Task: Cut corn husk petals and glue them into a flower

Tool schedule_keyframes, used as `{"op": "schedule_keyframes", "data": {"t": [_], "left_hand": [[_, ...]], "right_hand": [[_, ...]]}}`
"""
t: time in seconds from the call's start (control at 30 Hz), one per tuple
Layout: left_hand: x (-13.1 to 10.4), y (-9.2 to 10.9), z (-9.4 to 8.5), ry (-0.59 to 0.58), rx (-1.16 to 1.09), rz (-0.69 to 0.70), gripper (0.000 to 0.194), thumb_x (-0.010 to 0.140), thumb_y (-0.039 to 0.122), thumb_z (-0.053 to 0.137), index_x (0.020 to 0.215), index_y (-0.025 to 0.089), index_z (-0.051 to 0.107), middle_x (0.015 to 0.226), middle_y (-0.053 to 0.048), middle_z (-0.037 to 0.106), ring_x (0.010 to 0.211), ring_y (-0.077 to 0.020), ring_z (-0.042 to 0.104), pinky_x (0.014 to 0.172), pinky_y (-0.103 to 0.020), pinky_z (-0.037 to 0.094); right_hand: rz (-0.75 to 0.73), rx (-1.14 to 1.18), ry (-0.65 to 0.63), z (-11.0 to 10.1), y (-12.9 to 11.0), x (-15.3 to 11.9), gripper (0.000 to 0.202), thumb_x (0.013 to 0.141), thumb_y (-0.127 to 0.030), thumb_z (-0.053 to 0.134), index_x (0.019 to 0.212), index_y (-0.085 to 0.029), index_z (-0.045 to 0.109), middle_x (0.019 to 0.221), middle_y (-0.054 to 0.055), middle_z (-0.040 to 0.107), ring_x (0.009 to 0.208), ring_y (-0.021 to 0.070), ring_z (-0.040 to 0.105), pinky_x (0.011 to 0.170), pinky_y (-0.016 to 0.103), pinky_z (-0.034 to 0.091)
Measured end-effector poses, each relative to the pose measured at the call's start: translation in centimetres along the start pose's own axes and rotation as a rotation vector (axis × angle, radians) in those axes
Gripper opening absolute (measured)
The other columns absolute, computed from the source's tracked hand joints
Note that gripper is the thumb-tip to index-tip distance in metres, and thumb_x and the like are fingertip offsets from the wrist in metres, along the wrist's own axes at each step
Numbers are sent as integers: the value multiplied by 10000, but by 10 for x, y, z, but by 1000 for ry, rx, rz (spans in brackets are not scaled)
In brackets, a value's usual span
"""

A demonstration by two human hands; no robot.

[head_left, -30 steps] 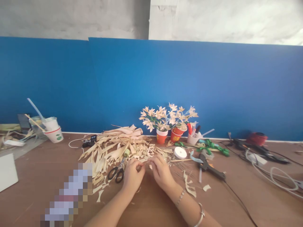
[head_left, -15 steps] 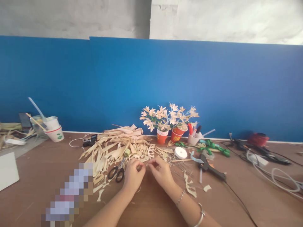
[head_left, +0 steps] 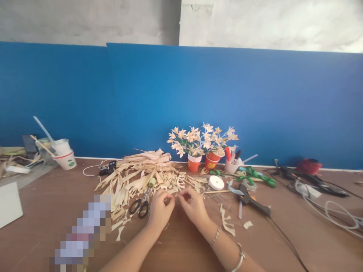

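Note:
My left hand (head_left: pixel 161 207) and my right hand (head_left: pixel 193 204) meet over the front of the table, fingertips pinched and only a small gap apart. Whatever lies between the fingers is too small to make out. Just left of my left hand lie scissors (head_left: pixel 139 207) with black handles, their blades pointing away. Behind both hands spreads a heap of dried pale husk strips (head_left: pixel 136 177). A white spool (head_left: pixel 216 183) rests beyond my right hand, near a scatter of thin wires (head_left: pixel 217 204).
Pale husk flowers stand in red paper cups (head_left: pixel 194 163) against the blue partition (head_left: pixel 141 98). To the right lie a black glue gun (head_left: pixel 255 202) with its cord, green tape pieces (head_left: pixel 255 173) and white cables (head_left: pixel 334 215). A white cup (head_left: pixel 65 160) holding sticks stands left.

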State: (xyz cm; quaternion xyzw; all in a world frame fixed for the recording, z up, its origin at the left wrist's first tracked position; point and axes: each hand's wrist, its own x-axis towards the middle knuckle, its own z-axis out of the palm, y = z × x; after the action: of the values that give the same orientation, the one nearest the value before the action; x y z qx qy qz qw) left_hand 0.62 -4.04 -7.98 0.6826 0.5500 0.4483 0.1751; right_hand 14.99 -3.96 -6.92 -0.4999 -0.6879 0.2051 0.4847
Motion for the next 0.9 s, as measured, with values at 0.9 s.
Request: {"op": "schedule_keyframes", "data": {"t": [0.9], "left_hand": [[-1, 3, 0, -11, 28, 36, 121, 751, 195, 550, 653, 192, 620, 740, -24, 562, 754, -189, 534, 715, -319, 423]], "right_hand": [[-40, -60, 24, 2, 1, -1, 83, 741, -146, 496, 699, -183, 556, 658, 11, 622, 602, 138, 573, 586, 231, 457]]}}
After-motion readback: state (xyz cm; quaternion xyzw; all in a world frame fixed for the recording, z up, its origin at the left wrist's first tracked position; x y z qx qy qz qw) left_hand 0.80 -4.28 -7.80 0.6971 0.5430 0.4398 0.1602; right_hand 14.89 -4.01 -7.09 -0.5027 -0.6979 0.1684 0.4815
